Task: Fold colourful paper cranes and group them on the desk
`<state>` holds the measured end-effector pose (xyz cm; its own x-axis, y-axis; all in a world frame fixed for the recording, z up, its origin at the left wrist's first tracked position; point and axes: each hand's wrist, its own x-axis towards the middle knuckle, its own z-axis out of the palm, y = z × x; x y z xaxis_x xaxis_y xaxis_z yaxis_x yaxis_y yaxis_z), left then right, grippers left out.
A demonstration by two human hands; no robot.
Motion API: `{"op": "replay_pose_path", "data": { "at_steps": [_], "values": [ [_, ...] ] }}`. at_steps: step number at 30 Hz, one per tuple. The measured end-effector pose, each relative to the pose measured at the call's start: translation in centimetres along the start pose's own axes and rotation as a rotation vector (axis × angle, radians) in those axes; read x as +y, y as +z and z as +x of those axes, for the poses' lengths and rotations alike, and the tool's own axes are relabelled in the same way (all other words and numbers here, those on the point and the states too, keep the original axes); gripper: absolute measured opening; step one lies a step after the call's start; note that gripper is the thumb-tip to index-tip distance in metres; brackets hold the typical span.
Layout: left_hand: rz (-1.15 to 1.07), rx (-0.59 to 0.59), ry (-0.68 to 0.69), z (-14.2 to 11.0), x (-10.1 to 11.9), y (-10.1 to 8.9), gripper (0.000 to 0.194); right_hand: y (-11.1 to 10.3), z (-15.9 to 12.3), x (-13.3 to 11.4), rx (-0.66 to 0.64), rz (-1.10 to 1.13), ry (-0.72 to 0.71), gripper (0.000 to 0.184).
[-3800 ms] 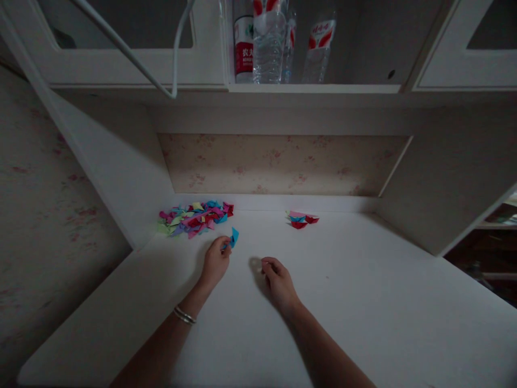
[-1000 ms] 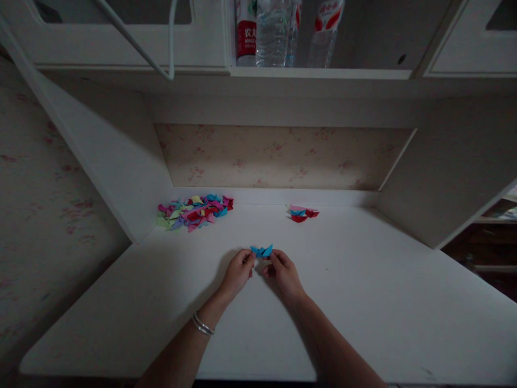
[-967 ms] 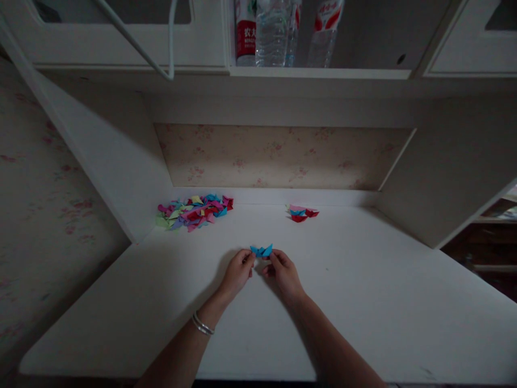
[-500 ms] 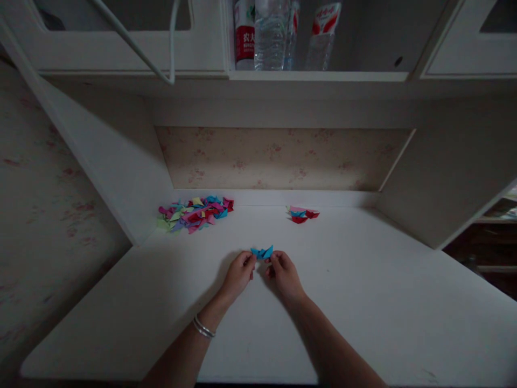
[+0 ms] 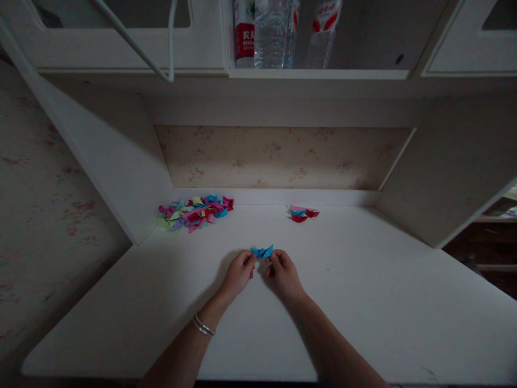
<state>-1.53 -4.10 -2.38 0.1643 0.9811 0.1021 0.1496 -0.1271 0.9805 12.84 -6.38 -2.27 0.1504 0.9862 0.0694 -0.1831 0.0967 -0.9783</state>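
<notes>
A small blue folded-paper boat [image 5: 262, 251] is held between my two hands, just above the white desk [image 5: 258, 334]. My left hand [image 5: 241, 269] pinches its left end between thumb and fingers. At the right end, my right hand [image 5: 283, 270] grips the paper in the same pinching way. Fingertips partly cover both ends of the boat. Beyond my right hand, a little group of folded-paper boats [image 5: 299, 219] in red, blue and pink lies near the back of the desk.
A heap of colourful folded papers [image 5: 197, 213] lies at the back left. Overhead, a cabinet shelf holds plastic bottles [image 5: 270, 37], and a white cable [image 5: 141, 51] hangs before the left door. Side panels [image 5: 448, 156] wall in the desk.
</notes>
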Motion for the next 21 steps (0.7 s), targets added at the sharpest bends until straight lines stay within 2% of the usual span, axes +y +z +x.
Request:
{"op": "replay_pose_path", "data": {
  "at_steps": [12, 21],
  "values": [
    [-0.009, -0.01, -0.012, 0.18, -0.48, 0.03, 0.03, -0.08, 0.23, 0.24, 0.0, -0.016, -0.015, 0.038],
    [0.0, -0.032, -0.024, 0.04, 0.18, -0.11, 0.025, -0.22, 0.41, 0.72, 0.001, -0.007, -0.025, 0.036]
  ]
}}
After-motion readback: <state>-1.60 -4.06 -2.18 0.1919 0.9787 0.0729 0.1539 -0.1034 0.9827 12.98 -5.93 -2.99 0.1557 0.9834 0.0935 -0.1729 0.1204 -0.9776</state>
